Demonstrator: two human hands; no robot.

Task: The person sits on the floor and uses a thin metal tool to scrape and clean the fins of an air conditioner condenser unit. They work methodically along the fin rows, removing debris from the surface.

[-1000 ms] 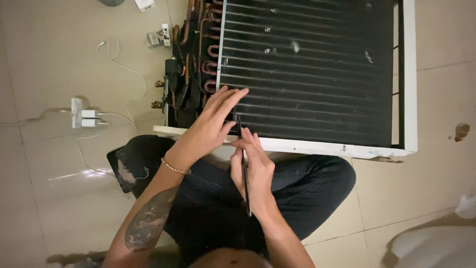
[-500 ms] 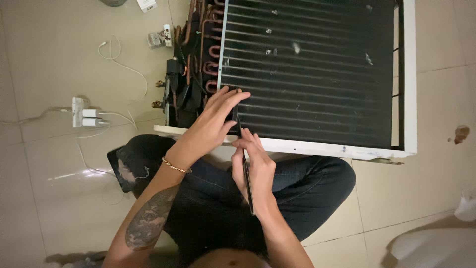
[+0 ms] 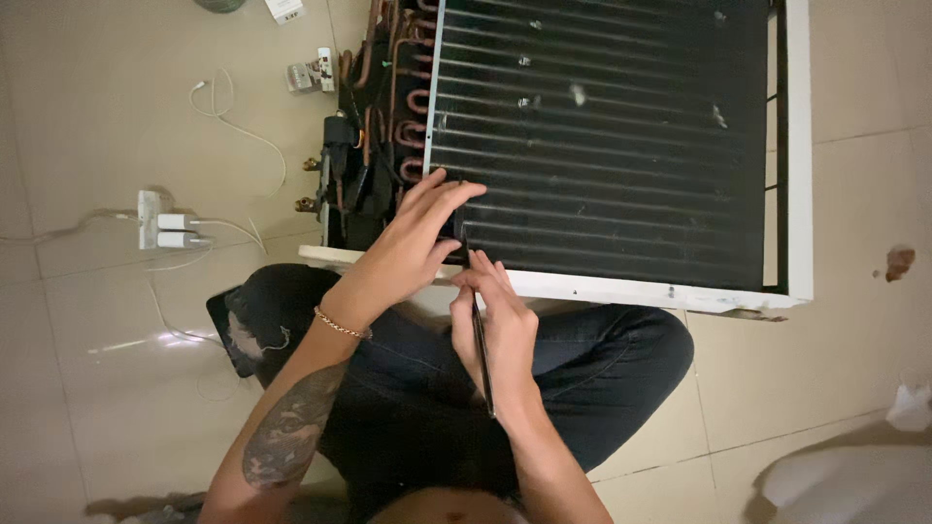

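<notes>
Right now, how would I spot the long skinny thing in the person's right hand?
Find the big black finned coil in its white frame on the tiled floor. At its near edge both hands meet; the right hand pinches a thin dark tool. It is the only straight rod, running back along the wrist.

Floor is all big glossy beige tiles with thin grout lines, and the light bounces off them in a soft streak on the left. A white power strip sits over there with a couple of plugs in it, and thin white cables loop across the tile. There's a brownish stain on the right, plus a crumpled white scrap near the bottom right corner.
</notes>
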